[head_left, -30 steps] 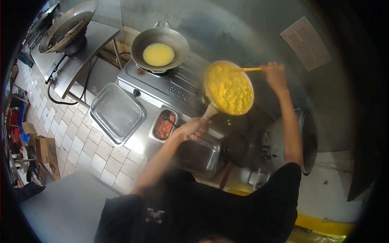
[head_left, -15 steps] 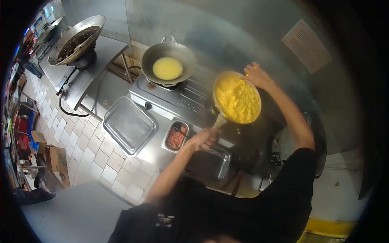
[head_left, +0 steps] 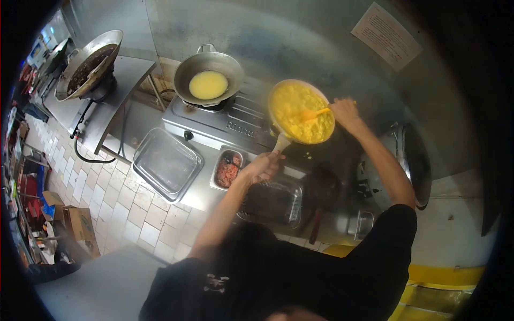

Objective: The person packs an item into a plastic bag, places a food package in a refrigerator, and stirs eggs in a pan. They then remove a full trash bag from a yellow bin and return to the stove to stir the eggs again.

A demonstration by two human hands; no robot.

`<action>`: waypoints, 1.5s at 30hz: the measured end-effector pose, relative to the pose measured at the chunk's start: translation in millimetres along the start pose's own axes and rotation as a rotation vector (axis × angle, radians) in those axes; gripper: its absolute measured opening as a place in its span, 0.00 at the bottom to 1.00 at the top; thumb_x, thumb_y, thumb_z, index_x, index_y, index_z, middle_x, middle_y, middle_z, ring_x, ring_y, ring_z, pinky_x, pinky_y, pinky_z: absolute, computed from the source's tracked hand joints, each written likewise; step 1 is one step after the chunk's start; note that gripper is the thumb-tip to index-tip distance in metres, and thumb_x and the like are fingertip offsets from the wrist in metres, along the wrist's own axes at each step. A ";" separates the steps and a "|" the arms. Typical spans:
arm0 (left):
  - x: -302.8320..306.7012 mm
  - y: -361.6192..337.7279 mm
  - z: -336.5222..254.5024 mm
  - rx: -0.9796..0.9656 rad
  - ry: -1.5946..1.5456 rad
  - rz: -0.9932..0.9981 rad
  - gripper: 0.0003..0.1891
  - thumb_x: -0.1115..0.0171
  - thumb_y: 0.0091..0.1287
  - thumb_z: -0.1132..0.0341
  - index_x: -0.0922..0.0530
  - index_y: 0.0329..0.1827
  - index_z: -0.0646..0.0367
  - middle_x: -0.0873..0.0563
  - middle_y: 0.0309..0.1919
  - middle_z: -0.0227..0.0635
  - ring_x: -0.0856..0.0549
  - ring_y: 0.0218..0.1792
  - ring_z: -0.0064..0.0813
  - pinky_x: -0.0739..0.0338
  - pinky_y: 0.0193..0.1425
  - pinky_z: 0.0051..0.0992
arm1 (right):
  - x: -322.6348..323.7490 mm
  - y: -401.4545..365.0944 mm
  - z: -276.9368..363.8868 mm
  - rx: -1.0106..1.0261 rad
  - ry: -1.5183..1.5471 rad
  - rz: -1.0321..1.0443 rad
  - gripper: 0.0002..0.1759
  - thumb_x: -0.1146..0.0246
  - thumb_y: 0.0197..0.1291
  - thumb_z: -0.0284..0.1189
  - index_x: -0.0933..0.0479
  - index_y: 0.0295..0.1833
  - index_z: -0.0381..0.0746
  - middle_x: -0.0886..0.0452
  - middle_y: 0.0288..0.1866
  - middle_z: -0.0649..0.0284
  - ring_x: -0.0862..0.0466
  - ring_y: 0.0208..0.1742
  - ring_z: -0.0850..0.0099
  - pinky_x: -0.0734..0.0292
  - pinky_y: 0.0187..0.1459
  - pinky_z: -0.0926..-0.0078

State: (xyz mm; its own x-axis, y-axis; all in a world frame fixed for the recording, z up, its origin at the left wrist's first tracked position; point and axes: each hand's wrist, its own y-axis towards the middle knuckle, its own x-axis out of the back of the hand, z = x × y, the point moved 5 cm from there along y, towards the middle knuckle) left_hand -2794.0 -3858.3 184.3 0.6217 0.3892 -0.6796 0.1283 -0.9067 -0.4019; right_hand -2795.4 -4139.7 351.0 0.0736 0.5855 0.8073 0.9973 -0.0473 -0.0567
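Note:
My left hand [head_left: 261, 167] grips the pale handle of a frying pan [head_left: 301, 112] full of yellow scrambled egg, held over the right side of a steel gas stove [head_left: 225, 125]. My right hand [head_left: 345, 113] holds a yellow spatula [head_left: 315, 113] whose blade lies in the egg near the pan's middle. A grey wok [head_left: 208, 71] with a pool of yellow liquid egg sits on the left burner.
A small steel tub of reddish chopped food [head_left: 228, 169] sits by my left hand. An empty steel tray [head_left: 166, 163] hangs off the stove's left; another tray [head_left: 270, 201] lies below. A dark wok [head_left: 88, 63] stands far left. A round pot [head_left: 412, 166] is at right.
My right hand moved the spatula from the pan's far rim down into the middle of the egg. The view shifted slightly; my left hand kept its grip on the handle.

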 end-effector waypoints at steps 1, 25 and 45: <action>-1.2 0.7 -2.9 -0.004 -0.022 0.002 0.20 0.59 0.81 0.51 0.30 0.60 0.58 0.39 0.20 0.19 0.43 0.15 0.10 0.53 0.12 0.12 | 8.4 0.0 -16.0 -0.088 0.045 0.014 0.12 0.45 0.62 0.30 0.15 0.42 0.46 0.17 0.41 0.56 0.16 0.47 0.59 0.26 0.53 0.52; 1.4 3.5 -0.9 0.013 -0.019 0.008 0.21 0.58 0.81 0.50 0.30 0.61 0.57 0.37 0.21 0.20 0.43 0.15 0.09 0.53 0.12 0.13 | -46.3 -4.4 -64.6 -0.444 0.170 0.232 0.11 0.40 0.60 0.26 0.13 0.42 0.44 0.14 0.41 0.50 0.14 0.45 0.53 0.21 0.49 0.56; -6.4 -4.6 -4.6 0.023 -0.034 -0.012 0.21 0.59 0.81 0.51 0.31 0.62 0.58 0.40 0.20 0.19 0.44 0.15 0.10 0.53 0.12 0.13 | 12.9 -49.8 15.0 -0.136 0.356 -0.213 0.16 0.41 0.62 0.29 0.18 0.55 0.50 0.19 0.38 0.59 0.16 0.41 0.58 0.21 0.41 0.60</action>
State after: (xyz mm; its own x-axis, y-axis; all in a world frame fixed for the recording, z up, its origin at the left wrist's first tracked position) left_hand -2795.0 -3857.3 193.3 0.5935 0.4055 -0.6952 0.1176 -0.8983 -0.4234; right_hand -2844.1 -4117.6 355.4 -0.1635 0.2791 0.9462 0.9786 -0.0755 0.1914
